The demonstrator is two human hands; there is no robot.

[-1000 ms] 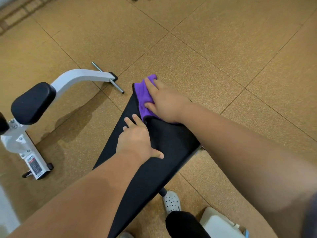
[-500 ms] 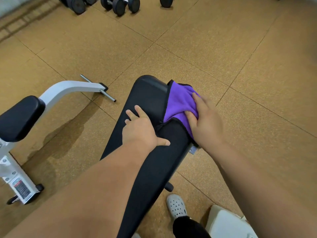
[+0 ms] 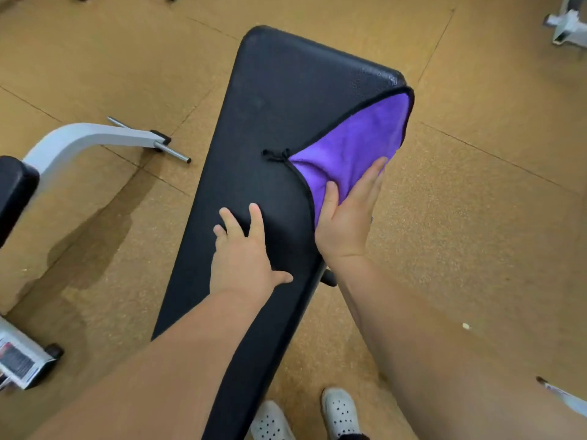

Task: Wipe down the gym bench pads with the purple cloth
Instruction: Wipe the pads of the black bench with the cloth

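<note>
Since the earlier frame the purple cloth [image 3: 359, 144] has slid from the pad's centre to its right edge, spread wider. The right hand [image 3: 346, 217] lies flat, fingers extended, pressing the cloth against the black bench pad [image 3: 279, 103]. The left hand [image 3: 244, 252] rests splayed on the pad, holding nothing. A label [image 3: 16, 363] at lower left is unreadable.

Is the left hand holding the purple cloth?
No. The left hand lies flat on the bare bench pad; the right hand presses the purple cloth.

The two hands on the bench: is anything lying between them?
In the head view, only bare black bench pad separates the left hand from the right hand pressing the purple cloth.
</note>
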